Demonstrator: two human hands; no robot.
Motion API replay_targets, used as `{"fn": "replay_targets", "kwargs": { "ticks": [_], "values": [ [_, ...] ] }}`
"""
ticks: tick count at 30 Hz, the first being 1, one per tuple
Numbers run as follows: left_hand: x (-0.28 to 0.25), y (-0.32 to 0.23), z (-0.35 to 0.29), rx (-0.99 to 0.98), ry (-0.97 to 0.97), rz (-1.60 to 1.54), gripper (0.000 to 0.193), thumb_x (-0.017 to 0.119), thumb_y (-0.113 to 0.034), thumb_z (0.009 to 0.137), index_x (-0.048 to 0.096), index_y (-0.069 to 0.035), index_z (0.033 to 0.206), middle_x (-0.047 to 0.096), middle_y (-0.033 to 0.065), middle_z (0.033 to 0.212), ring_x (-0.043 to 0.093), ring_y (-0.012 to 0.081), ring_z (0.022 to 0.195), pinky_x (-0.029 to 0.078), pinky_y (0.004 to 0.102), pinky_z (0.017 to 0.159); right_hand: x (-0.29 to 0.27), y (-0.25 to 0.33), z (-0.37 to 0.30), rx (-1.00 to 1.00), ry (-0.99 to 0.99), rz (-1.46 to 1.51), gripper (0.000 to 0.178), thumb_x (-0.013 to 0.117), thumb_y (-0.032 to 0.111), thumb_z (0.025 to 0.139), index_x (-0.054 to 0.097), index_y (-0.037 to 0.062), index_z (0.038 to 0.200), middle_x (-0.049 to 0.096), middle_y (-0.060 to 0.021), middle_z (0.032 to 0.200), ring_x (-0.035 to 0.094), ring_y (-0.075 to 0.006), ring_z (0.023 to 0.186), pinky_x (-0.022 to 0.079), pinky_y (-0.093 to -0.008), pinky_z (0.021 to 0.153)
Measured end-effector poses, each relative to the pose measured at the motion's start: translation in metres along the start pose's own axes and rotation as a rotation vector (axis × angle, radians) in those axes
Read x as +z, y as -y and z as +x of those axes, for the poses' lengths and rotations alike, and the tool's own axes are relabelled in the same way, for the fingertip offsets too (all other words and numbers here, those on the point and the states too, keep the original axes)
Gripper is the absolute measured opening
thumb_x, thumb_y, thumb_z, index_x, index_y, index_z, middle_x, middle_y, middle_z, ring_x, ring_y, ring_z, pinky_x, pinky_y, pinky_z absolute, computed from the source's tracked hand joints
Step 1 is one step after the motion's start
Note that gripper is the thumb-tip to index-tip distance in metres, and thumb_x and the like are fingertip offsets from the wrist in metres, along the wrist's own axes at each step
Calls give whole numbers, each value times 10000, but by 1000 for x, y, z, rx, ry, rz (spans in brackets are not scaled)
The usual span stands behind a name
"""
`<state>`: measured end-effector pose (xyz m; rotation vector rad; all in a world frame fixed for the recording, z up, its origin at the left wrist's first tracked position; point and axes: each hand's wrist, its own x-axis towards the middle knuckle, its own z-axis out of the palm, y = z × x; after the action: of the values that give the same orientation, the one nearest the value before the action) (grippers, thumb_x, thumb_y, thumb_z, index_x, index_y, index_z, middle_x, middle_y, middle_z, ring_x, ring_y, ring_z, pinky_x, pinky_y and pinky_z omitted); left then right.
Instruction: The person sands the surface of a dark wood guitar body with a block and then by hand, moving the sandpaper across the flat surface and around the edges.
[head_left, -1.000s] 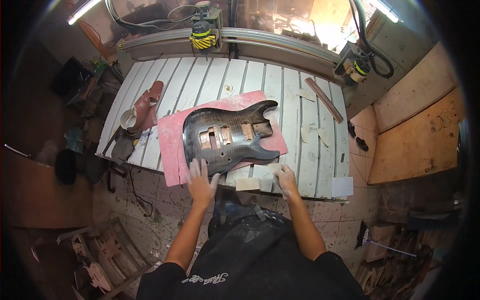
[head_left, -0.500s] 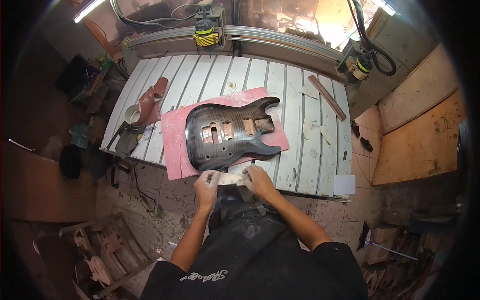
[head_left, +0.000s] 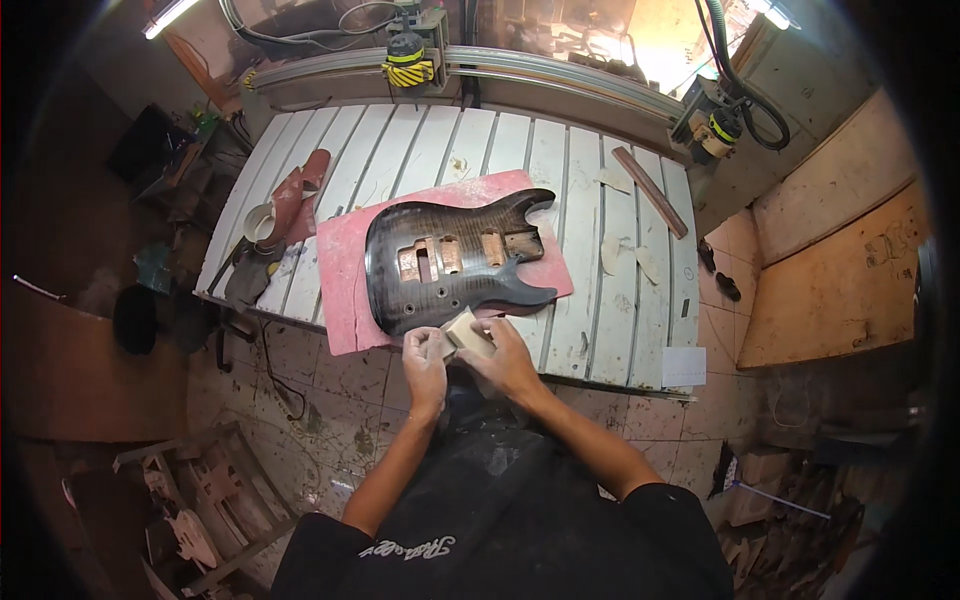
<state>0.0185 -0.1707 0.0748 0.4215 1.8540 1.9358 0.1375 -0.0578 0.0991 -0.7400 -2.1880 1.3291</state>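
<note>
In front of me, at the near edge of the table, both hands hold a pale piece of sandpaper, bent into a fold. My left hand pinches its left end, fingers closed. My right hand grips the right side with bent fingers. Just beyond them an electric guitar body, dark grey-black with wood grain and bare brown cavities, lies flat, its neck end to the right. Beneath it is a dusty pink pad. The hands are close to the body's near edge; whether they touch it I cannot tell.
The white slatted table bears pale scraps, a wooden strip and a white paper at right. Red-brown abrasive sheets and a grey cloth lie left. A machine rail spans the back.
Both hands have risen slightly toward the guitar body. The sandpaper, held stretched flat between them before, is now folded and tilted upward. The guitar body stays in place on the pad.
</note>
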Motion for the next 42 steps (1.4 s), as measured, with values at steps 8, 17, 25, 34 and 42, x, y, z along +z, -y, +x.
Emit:
{"fn": "replay_targets", "kwargs": {
  "ticks": [8, 17, 25, 34, 42],
  "values": [
    [18, -21, -3, -196, 135, -286, 181, 587, -213, 1148, 542, -56, 1226, 623, 45, 1129, 654, 103, 955, 617, 282, 764, 4, 11, -4, -41, -227, 1, 490, 873, 204, 881, 658, -4, 1269, 646, -191, 1227, 643, -391, 1173, 519, -466, 1040],
    [14, -30, -13, -215, 181, -482, 188, 568, -176, 1145, 569, -30, 1264, 642, 55, 1146, 657, 95, 951, 592, 272, 819, 3, 13, -7, -153, -263, -114, 439, 851, 164, 900, 676, -1, 1266, 662, -195, 1252, 655, -384, 1164, 531, -452, 1015],
    [7, -23, -17, -209, 306, -354, 212, 613, -114, 1108, 629, 20, 1272, 651, 143, 1427, 639, 159, 1232, 529, 341, 1068, 7, 7, -21, 25, -123, 233, 389, 793, 90, 960, 688, -1, 1324, 684, -163, 1326, 699, -273, 1152, 557, -369, 989],
    [-15, -23, -17, -205, 255, -206, 323, 714, -8, 1024, 596, 23, 1324, 639, 180, 1394, 633, 192, 1261, 523, 351, 1089, 31, -7, -38, 50, -87, 447, 340, 740, 80, 1017, 689, -16, 1338, 650, -173, 1407, 686, -229, 1224, 584, -363, 1006],
    [-41, -12, 2, -254, 319, -35, 390, 713, -171, 1050, 631, 28, 1375, 706, 96, 1200, 665, 147, 1105, 534, 316, 1007, 54, 10, -37, 442, 79, 693, 503, 836, 91, 961, 621, -34, 1398, 719, -114, 1316, 712, -171, 1143, 580, -341, 1022]
  ]
}}
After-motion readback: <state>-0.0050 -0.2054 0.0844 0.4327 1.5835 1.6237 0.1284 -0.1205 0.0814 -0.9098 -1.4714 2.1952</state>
